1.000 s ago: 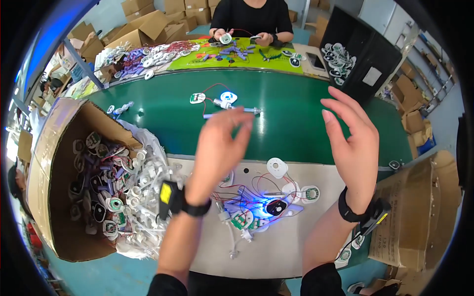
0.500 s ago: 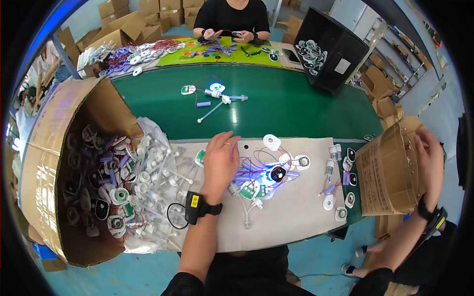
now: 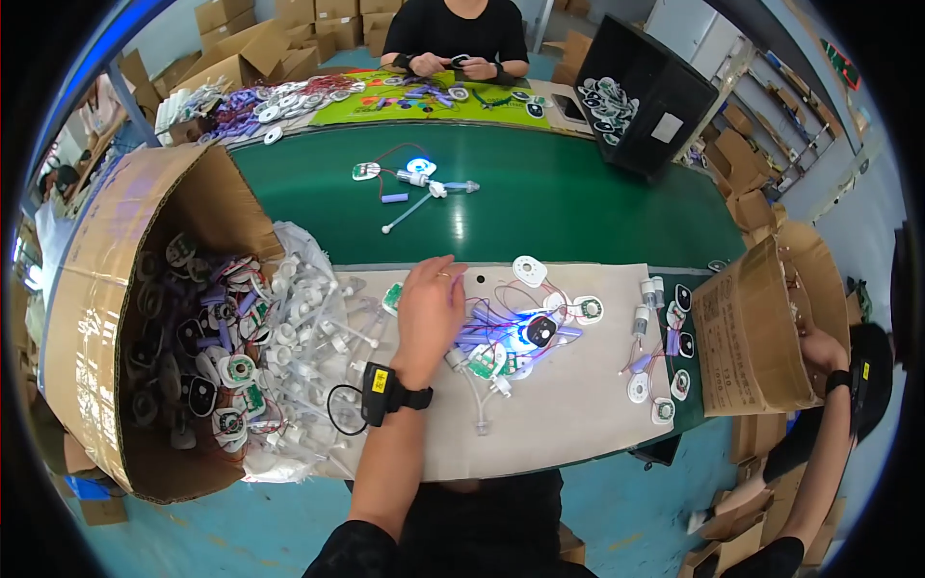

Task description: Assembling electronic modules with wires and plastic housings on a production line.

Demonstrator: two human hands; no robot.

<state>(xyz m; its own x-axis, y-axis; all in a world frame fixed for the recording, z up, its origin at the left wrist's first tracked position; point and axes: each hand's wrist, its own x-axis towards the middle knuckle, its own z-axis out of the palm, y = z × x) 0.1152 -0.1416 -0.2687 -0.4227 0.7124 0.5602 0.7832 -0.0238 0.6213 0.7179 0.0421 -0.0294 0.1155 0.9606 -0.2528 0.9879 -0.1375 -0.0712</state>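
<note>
My left hand (image 3: 433,306) lies back up on the pale work mat (image 3: 568,414), fingers stretched out, thumb side hidden. It is beside a heap of purple cylinders (image 3: 472,333) with red wires, green circuit boards (image 3: 487,360) and a black oval piece (image 3: 541,331) lit blue. Nothing shows in its fingers. My right hand (image 3: 824,352) reaches into the cardboard box (image 3: 752,337) at the right; the box wall hides its fingers. Clear plastic tube parts (image 3: 308,332) are piled left of my left hand.
A large open carton (image 3: 87,318) of wired parts stands at the left. Wired pieces (image 3: 680,385) line the mat's right side. On the green belt (image 3: 559,202) lies a lit tube assembly (image 3: 438,190). Across it a person (image 3: 458,39) works beside a black bin (image 3: 646,96).
My right hand has moved down into the right-hand box from above its rim. My left hand stays in nearly the same place. The person across has brought their hands together.
</note>
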